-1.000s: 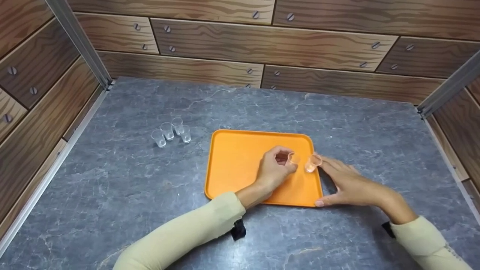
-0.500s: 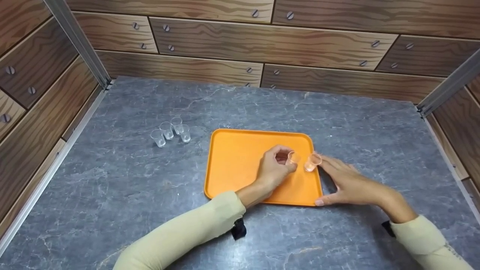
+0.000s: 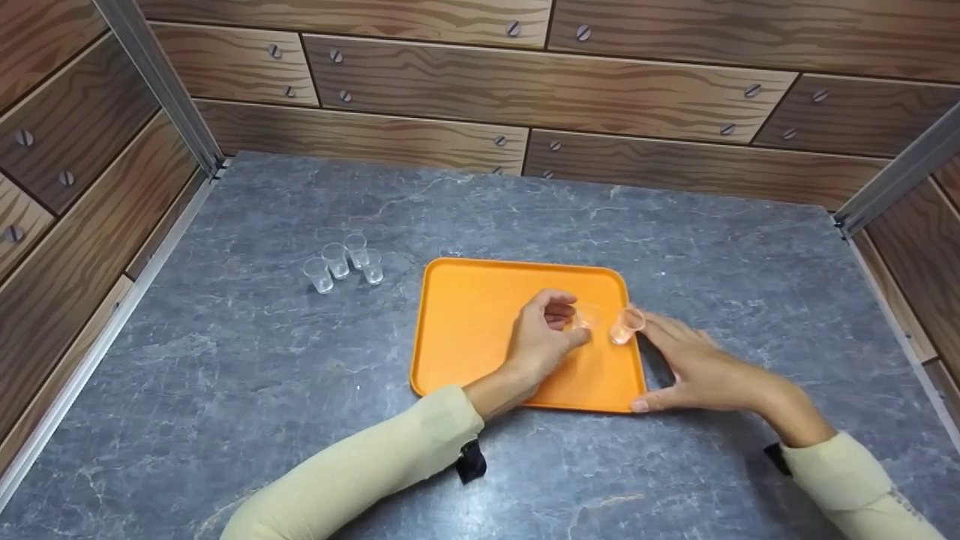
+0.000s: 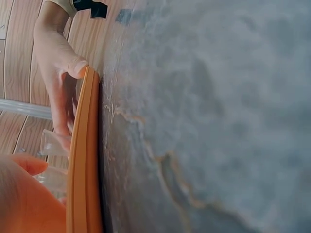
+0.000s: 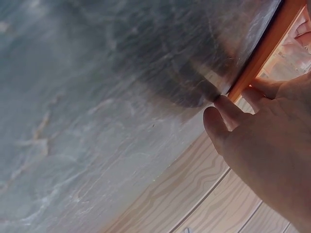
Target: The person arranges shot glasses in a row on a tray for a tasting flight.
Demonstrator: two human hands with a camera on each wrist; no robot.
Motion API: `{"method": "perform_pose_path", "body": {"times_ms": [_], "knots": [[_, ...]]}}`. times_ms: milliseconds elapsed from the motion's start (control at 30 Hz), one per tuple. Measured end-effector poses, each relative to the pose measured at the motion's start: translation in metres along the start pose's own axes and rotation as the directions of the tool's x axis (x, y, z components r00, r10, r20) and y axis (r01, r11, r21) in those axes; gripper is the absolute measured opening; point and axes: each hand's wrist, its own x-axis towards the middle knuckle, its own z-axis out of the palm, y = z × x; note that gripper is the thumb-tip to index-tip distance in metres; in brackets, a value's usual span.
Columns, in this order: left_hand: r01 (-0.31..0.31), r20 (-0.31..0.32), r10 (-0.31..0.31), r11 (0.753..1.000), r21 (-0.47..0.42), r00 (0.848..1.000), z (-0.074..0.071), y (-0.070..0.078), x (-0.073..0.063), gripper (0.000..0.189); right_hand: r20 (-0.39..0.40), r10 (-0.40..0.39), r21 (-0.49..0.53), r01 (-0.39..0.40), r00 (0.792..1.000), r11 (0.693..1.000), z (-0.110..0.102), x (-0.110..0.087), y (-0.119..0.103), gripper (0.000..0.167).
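Note:
An orange tray [image 3: 472, 322] lies on the table. On its right part a clear small cup [image 3: 589, 316] stands upright just by the fingertips of my left hand [image 3: 536, 341]; the thumb and fingers are spread loosely beside it. A second clear cup [image 3: 625, 328] stands close to the tray's right rim. My right hand [image 3: 701, 367] rests along that rim, thumb at the near corner, straight fingers touching or almost touching the second cup. In the left wrist view the left hand [image 4: 22, 199] partly covers the nearer cup [image 4: 51, 178]. The right wrist view shows the right hand [image 5: 272, 141] against the tray's edge.
Several clear small cups [image 3: 337, 262] stand in a cluster left of the tray. The grey marbled table [image 3: 247, 360] surrounds the tray. Wood-patterned walls [image 3: 480, 82] and metal posts [image 3: 161, 90] bound the table at the back and sides.
My left hand has drawn slightly left and its fingers have loosened from the cup, which stays on the tray. The right hand and the second cup have stayed in place.

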Motion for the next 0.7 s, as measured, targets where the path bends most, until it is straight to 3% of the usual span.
{"method": "perform_pose_path", "body": {"times_ms": [333,700], "knots": [[0.010,-0.023,-0.011,0.999,-0.052,1.000,-0.008,0.004,-0.006,0.045,0.000,0.000,0.000,0.000,1.000,1.000,0.000,-0.001,0.001,0.124],[-0.021,-0.043,0.016,0.993,-0.117,0.999,-0.023,0.004,-0.015,0.045,0.005,0.004,-0.009,-0.004,1.000,1.000,0.000,0.000,0.001,0.124]]}}
